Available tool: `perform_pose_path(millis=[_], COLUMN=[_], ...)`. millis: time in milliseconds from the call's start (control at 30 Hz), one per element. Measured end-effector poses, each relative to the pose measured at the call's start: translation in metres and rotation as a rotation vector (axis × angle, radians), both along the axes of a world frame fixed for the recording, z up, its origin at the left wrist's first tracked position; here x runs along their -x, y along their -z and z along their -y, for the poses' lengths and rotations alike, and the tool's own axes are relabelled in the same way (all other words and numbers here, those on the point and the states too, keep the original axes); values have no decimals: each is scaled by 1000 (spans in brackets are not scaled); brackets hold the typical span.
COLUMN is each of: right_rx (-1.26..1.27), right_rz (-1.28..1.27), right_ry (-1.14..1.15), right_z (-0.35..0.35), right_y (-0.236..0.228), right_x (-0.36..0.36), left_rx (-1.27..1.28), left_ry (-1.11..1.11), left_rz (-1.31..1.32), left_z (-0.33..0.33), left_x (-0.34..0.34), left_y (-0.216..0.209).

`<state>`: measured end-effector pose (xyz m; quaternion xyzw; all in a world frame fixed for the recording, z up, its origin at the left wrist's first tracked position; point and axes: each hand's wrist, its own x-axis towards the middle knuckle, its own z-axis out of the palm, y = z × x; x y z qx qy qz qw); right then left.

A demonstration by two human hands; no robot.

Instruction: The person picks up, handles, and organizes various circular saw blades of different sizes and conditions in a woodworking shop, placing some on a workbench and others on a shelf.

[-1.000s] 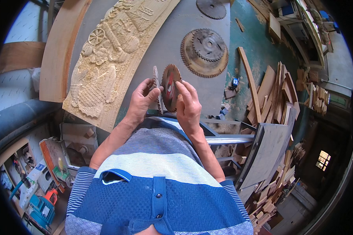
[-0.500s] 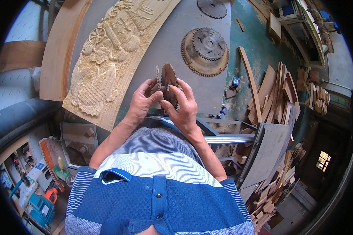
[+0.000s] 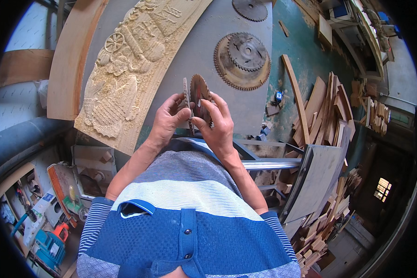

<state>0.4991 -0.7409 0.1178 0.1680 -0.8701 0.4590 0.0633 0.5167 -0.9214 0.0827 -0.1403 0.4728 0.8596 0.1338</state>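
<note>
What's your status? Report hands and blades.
Left hand and right hand both grip small rusty toothed saw blades, held upright above grey table. Nothing blocking.

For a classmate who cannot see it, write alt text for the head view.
Two bare hands, left hand and right hand, hold small toothed saw blades upright above a grey table. A carved wooden panel lies to the left, stacked larger saw blades to the right.

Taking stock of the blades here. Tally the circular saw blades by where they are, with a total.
Held in the hands: 2, left hand, right hand, held blades
Stacked on the grey table: 2, blade stack
Alone at the table's top edge: 1, single blade
Total: 5
</note>
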Motion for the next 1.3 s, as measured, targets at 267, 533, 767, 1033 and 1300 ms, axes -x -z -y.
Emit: perform_pose_path(millis=[267,533,767,1033,1300], right_rx=[-20,-23,-16,-1,21], right_rz=[-19,4,12,46,74], right_ry=[19,25,20,21,23], right_z=[-1,-3,-2,-1,-2], right_y=[-2,-2,-4,-7,-9], right_x=[2,1,2,3,2], left_rx=[-1,29,-5,-1,-22], left_ry=[12,19,18,24,14], left_rz=[8,-12,1,10,25], left_z=[1,-2,-1,0,-1], left_x=[0,1,0,0,0], left_y=[0,-3,-4,-2,-3])
